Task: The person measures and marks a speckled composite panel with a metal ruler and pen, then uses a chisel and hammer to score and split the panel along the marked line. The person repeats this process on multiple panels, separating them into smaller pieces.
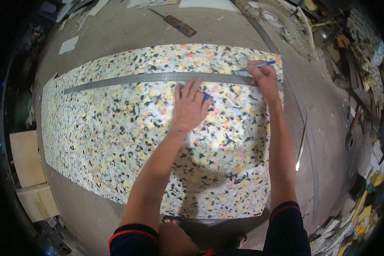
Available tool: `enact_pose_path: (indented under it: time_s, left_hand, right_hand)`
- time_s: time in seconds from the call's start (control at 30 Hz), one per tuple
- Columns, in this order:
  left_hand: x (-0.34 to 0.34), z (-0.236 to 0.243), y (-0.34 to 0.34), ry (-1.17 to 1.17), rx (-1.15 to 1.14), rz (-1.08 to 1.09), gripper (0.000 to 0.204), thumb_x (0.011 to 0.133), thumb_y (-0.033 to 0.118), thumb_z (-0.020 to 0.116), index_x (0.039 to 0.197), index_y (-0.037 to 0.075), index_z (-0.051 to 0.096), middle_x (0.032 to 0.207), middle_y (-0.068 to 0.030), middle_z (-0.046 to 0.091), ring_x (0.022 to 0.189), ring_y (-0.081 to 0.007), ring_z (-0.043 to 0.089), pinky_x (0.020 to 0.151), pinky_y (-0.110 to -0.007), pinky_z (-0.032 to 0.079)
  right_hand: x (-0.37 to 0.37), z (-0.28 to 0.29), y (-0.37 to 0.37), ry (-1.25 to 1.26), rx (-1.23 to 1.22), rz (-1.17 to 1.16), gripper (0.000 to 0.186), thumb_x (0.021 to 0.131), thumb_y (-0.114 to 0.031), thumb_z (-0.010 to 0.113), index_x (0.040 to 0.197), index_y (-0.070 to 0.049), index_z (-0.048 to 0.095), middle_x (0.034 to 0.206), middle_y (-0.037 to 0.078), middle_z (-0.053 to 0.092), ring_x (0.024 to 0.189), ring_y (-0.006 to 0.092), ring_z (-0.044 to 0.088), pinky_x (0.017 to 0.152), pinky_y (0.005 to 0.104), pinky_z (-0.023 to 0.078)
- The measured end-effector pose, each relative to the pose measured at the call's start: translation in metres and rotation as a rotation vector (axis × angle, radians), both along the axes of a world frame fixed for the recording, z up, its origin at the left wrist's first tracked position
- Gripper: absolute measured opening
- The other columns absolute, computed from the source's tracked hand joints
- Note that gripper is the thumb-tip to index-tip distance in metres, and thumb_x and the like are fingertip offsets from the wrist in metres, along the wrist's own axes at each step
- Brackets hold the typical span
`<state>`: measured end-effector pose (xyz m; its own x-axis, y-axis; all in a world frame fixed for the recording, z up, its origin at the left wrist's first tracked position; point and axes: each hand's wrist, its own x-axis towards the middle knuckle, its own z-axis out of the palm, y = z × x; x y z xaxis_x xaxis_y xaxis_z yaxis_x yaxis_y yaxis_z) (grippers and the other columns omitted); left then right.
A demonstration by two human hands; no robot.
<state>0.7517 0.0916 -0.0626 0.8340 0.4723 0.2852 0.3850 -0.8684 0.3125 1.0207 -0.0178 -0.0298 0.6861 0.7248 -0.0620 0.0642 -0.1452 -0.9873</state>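
On the far left, I am seeing pale wooden boards [27,158] sitting on the floor [226,32]. Next, a big speckled foam sheet [111,132] is lying flat, and I think the floor is holding it up evenly. A long metal ruler [136,77] is stretching across the far part of the sheet, with its right end reaching near the sheet's right edge. Past the sheet, a wooden-handled tool [181,26], maybe a knife, is lying out of the hands' way.

In the middle, the left hand [188,112] is resting wide open with its fingers spread. Its fingertips are touching the near edge of the ruler, probably stopping it from sliding. A small blue piece [207,97] is showing by the thumb; I cannot tell if the thumb is pinching it.

To the right, the right hand [264,79] is curling closed around a blue pen [269,63]. It is leaning low over the ruler's right end, maybe to be steady. The pen is pointing left, just beyond the ruler, but I cannot tell if its tip is touching the foam.
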Motion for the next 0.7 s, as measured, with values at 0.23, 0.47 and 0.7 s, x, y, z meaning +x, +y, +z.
enact_pose_path:
  time_s: [0.23, 0.47, 0.7]
  left_hand:
    - [-0.002, 0.001, 0.0, 0.0, -0.037, 0.02, 0.03, 0.101, 0.033, 0.057, 0.102, 0.003, 0.06, 0.155, -0.0177, 0.046, 0.142, -0.0366, 0.041, 0.119, -0.062, 0.025]
    - [0.0, 0.005, -0.001, -0.027, -0.057, 0.031, 0.031, 0.097, 0.032, 0.062, 0.103, 0.002, 0.061, 0.151, -0.0176, 0.051, 0.14, -0.0366, 0.045, 0.117, -0.062, 0.026]
    - [-0.003, 0.001, 0.001, -0.008, -0.075, 0.035, 0.033, 0.096, 0.034, 0.062, 0.102, 0.002, 0.062, 0.151, -0.0185, 0.051, 0.14, -0.0372, 0.045, 0.118, -0.063, 0.025]
  right_hand:
    - [-0.01, -0.001, 0.018, 0.048, 0.161, 0.05, 0.017, 0.096, -0.019, 0.072, 0.104, -0.004, 0.073, 0.073, -0.003, 0.061, 0.059, 0.0052, 0.051, 0.051, 0.0254, 0.041]
    - [-0.088, 0.026, 0.101, 0.046, 0.049, 0.259, 0.015, 0.091, -0.012, 0.074, 0.099, 0.001, 0.074, 0.075, -0.001, 0.066, 0.063, 0.0042, 0.053, 0.053, 0.024, 0.041]
    - [-0.099, 0.002, 0.117, 0.069, 0.007, 0.283, 0.017, 0.092, -0.013, 0.072, 0.1, 0.003, 0.073, 0.071, 0.002, 0.067, 0.059, 0.0063, 0.057, 0.051, 0.0254, 0.044]
